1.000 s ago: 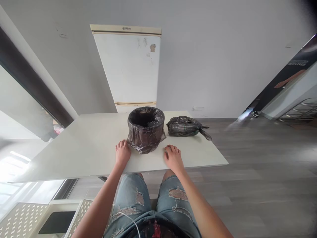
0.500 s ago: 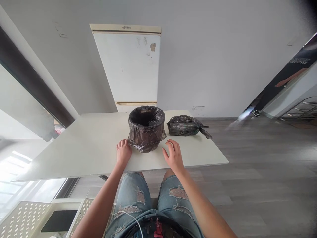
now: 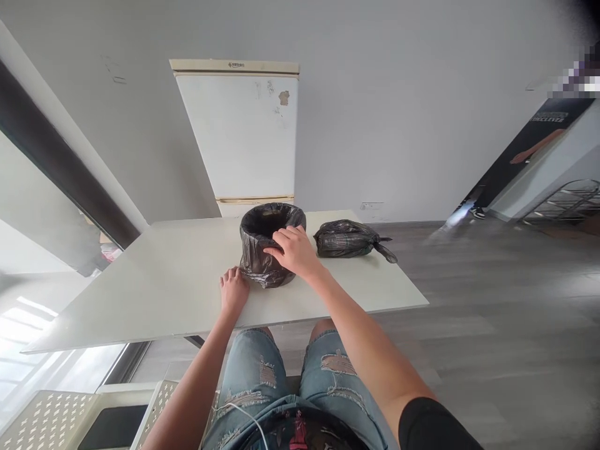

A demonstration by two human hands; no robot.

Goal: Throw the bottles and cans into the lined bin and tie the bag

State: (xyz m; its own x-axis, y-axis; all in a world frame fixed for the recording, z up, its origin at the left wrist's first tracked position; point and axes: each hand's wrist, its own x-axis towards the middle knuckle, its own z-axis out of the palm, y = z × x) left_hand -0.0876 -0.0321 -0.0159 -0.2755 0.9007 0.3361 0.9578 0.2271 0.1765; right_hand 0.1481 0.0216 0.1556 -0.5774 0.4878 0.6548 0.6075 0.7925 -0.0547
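Black plastic, thin and crinkled, lines the bin [image 3: 267,255], which stands upright near the middle of the table's far side, mouth upward, the liner folded over its rim and bunched loosely round its lower part. Right hand [image 3: 294,251] reaches across the bin's near right side, at the rim; thumb held apart from the fingers, hand open, fingers bent. Whether the fingertips press on the liner cannot be told. Left hand [image 3: 234,290] lies palm down on the table, just beside the liner's lower left edge; fingers open, slightly bent, around nothing that shows. Contact with the plastic there is unclear. To the right of the bin, near it, a knotted black bag [image 3: 345,239] lies on its side, its tied end pointing right. Under all this, a pale table [image 3: 169,284] with a smooth top. Beyond the table, a white refrigerator [image 3: 244,134] with a cream top edge and scuffed upper right, in front of a grey wall [image 3: 398,112]. Nearer the wearer: ripped blue jeans [image 3: 255,362], a white cable [image 3: 248,415] across them. Lower left, a pale perforated basket [image 3: 49,415]. Grey wood-look floor [image 3: 478,331] extends to the right.
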